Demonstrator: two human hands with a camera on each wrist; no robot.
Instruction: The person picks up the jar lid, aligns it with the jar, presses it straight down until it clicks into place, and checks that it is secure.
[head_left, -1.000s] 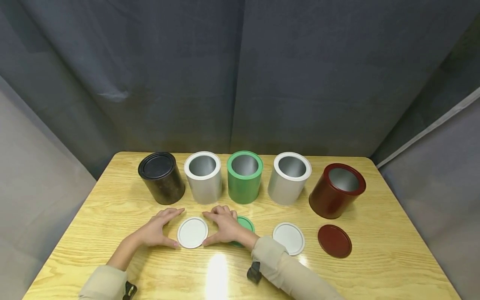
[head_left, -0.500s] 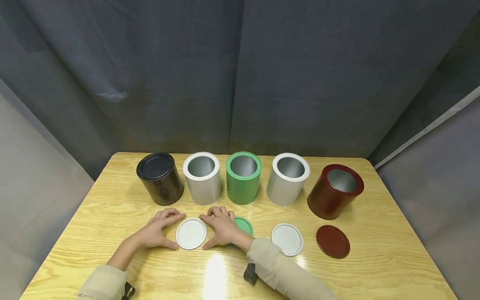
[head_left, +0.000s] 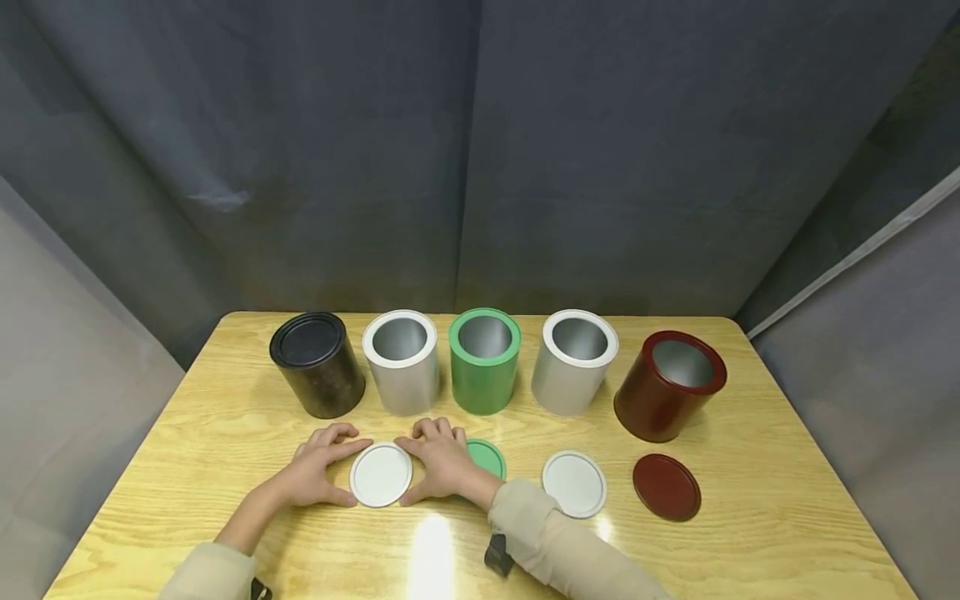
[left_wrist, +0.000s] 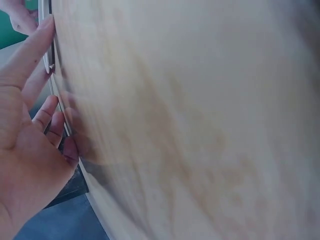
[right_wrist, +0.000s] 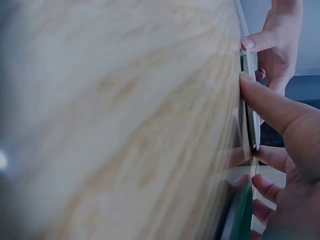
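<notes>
A round white lid (head_left: 381,475) lies near the front middle of the table, between both hands. My left hand (head_left: 318,467) holds its left side, with thumb and index finger at the rim. From the right, my right hand (head_left: 441,462) grips the same lid in a like way. Seen edge-on in the right wrist view, the lid (right_wrist: 251,107) spans from thumb to index finger. The other fingers of each hand rest by the tabletop. Under the right wrist lies a green lid (head_left: 487,458), partly hidden. Behind the white lid stands an open white can (head_left: 408,383).
Along the back stand a black can (head_left: 330,379) with its lid on, an open green can (head_left: 486,383), another open white can (head_left: 567,383) and an open dark red can (head_left: 652,400). A second white lid (head_left: 574,483) and a dark red lid (head_left: 667,487) lie on the right.
Both hands have closed in on the white lid, their thumbs and index fingers coming from beside it to its rim. The cans and other lids stay put; the head view shifts slightly.
</notes>
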